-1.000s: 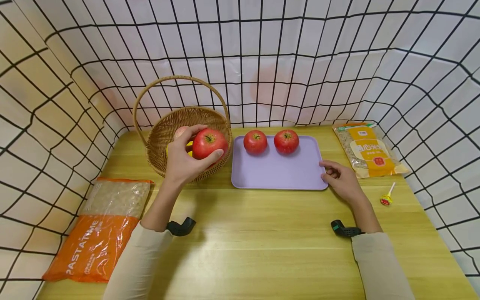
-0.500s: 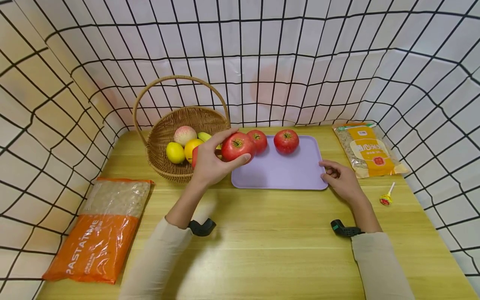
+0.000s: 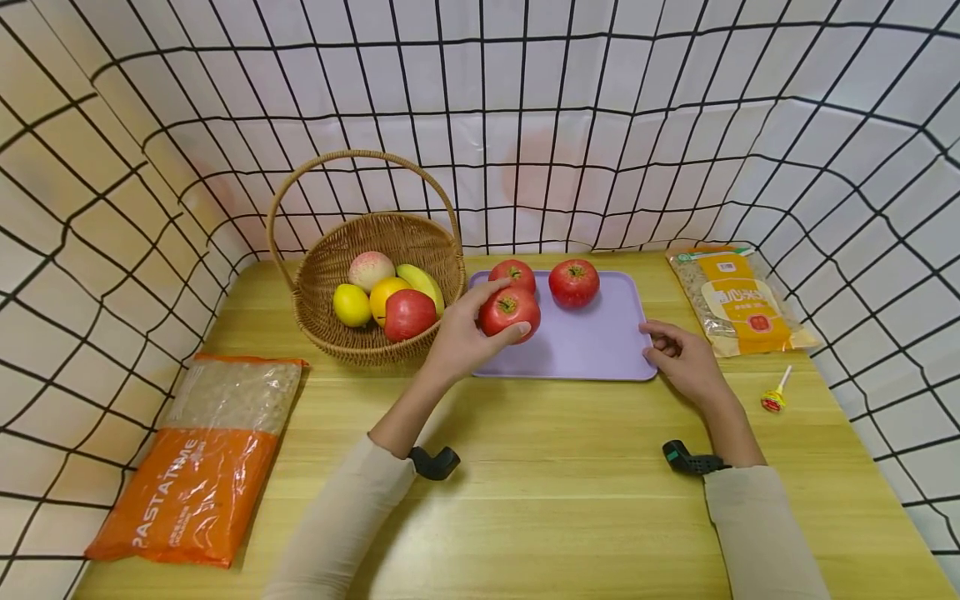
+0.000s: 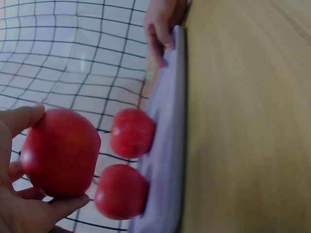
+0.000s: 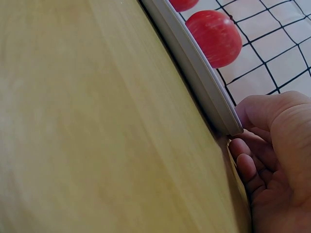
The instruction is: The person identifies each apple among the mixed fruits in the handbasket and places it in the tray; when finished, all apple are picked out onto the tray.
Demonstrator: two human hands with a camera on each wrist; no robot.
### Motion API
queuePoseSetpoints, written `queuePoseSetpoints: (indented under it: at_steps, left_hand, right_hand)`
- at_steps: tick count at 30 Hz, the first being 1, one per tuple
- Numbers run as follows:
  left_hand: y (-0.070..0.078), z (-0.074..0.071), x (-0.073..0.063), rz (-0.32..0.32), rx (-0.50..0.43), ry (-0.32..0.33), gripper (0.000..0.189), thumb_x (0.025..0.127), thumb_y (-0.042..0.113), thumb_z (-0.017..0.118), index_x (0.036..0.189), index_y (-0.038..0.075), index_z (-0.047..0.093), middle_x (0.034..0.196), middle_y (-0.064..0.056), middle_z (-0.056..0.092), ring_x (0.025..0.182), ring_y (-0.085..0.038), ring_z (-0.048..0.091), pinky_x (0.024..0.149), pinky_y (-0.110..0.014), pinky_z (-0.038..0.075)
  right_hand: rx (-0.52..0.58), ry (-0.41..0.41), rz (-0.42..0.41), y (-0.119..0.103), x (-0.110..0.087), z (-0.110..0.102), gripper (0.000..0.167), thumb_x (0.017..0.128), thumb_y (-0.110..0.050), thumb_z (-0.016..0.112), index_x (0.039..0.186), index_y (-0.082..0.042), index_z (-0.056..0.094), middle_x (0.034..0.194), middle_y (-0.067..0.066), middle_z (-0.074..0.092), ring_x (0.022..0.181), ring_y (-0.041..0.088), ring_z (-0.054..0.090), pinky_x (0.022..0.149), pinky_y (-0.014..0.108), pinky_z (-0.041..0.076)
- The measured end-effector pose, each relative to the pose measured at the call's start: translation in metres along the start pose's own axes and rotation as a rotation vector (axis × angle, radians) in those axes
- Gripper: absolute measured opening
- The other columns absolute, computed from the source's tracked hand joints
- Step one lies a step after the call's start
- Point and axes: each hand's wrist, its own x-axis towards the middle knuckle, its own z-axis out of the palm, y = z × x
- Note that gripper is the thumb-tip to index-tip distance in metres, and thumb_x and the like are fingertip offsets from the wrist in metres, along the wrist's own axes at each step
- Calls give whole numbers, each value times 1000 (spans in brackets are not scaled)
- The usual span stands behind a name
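Observation:
My left hand [image 3: 463,335] holds a red apple [image 3: 510,314] between thumb and fingers, over the left part of the lilac tray [image 3: 585,350]. In the left wrist view the held apple [image 4: 61,152] is apart from the tray surface. Two more apples rest along the tray's back side: one [image 3: 513,273] partly hidden behind the held apple, the other [image 3: 573,283] to its right. At the tray's right edge, my right hand [image 3: 684,360] pinches the rim; the right wrist view shows the thumb [image 5: 257,109] on it and fingers curled beside it.
Left of the tray stands a wicker basket [image 3: 318,329] with a peach, lemon, orange, banana and red apple. An orange pasta bag [image 3: 198,467] lies front left. A grain bag [image 3: 738,300] and a lollipop [image 3: 774,398] lie right. A grid-patterned sheet [image 3: 585,133] backs the table.
My left hand has carried the apple rightward from over the basket to over the tray and slightly toward me. The basket's fruit has come into view. My right hand has stayed put.

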Motion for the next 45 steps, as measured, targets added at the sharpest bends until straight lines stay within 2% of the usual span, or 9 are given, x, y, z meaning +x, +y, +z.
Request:
queuePoseSetpoints:
  at_steps: [4, 15, 21, 26, 32, 38, 41, 45]
  left_hand:
    - [-8, 10, 1, -41, 34, -1, 66, 86, 38, 83, 145, 20, 58, 139, -1, 64, 120, -21, 63, 100, -43, 56]
    - [-31, 34, 3, -157, 8, -19, 65, 86, 36, 85, 142, 21, 55, 140, -5, 57, 125, -23, 58, 104, -46, 53]
    - [-41, 39, 3, -189, 11, -40, 66, 87, 38, 84, 142, 19, 54, 142, -6, 55, 127, -24, 57, 107, -47, 51]
    - [-42, 38, 2, -195, 16, -58, 71, 86, 42, 84, 146, 23, 51, 142, -6, 55, 128, -25, 57, 107, -49, 51]
    - [-38, 32, -2, -180, 42, -102, 86, 84, 49, 83, 155, 23, 42, 151, -6, 51, 137, -25, 51, 113, -52, 45]
    - [-25, 15, -13, -147, 77, -149, 95, 84, 52, 82, 160, 17, 36, 161, -7, 42, 148, -26, 42, 121, -51, 37]
    - [-16, 3, -20, -121, 83, -194, 96, 85, 50, 82, 160, 14, 35, 163, -9, 39, 148, -27, 42, 118, -48, 41]
    - [-3, -14, -30, -89, 62, -223, 92, 86, 47, 82, 158, 12, 38, 160, -10, 41, 141, -31, 52, 112, -43, 49]
  right_hand:
    - [-8, 0, 1, 0, 0, 0, 38, 100, -13, 66, 137, -5, 64, 103, 15, 62, 84, 14, 49, 68, 10, 40]
    - [-4, 3, 5, 1, 1, 1, 38, 99, -12, 66, 137, -6, 65, 102, 14, 62, 84, 13, 50, 68, 11, 41]
    - [-4, 1, 8, 1, 0, 2, 38, 99, -13, 66, 137, -6, 65, 101, 14, 62, 84, 13, 50, 68, 11, 41]
    - [-6, 2, 11, 0, 0, 1, 38, 99, -14, 67, 137, -7, 65, 102, 14, 62, 84, 14, 50, 68, 11, 41]
    - [-8, 2, 22, -2, -1, 0, 39, 100, -14, 66, 138, -7, 64, 103, 14, 62, 85, 14, 50, 69, 10, 40]
    - [-8, -2, 31, -4, -1, 0, 39, 100, -15, 65, 138, -6, 64, 104, 15, 61, 86, 15, 49, 69, 10, 40]
    - [-9, 1, 29, -4, -1, -1, 38, 100, -14, 65, 137, -6, 64, 103, 15, 61, 86, 15, 49, 69, 10, 40]
    - [-10, -1, 22, -3, -1, 0, 38, 100, -14, 65, 137, -6, 64, 103, 14, 62, 85, 14, 49, 69, 10, 40]
